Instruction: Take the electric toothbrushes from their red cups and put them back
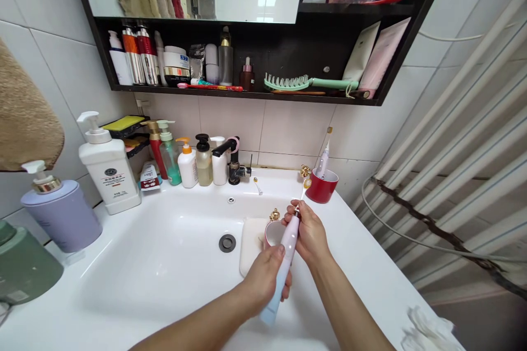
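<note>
My left hand (pixel 263 279) is wrapped around the handle of an electric toothbrush (pixel 290 236), which shades from pale pink at the top to light blue at the base. The toothbrush tilts up and to the right over the sink. At its upper end, the fingers of my right hand (pixel 312 236) close on the neck of the brush head (pixel 307 184), whose tip sticks out above them. Partly hidden behind my hands, a small cup (pixel 272 233) with a gold figure stands by a whitish pad (pixel 250 244) in the sink.
A red cup (pixel 322 191) with another electric toothbrush (pixel 323 163) stands on the rim of the white sink (pixel 156 263). The black faucet (pixel 234 167) and several pump bottles (pixel 188 167) line the back. A dark cabinet (pixel 284 55) hangs above; crumpled tissue (pixel 428 329) lies front right.
</note>
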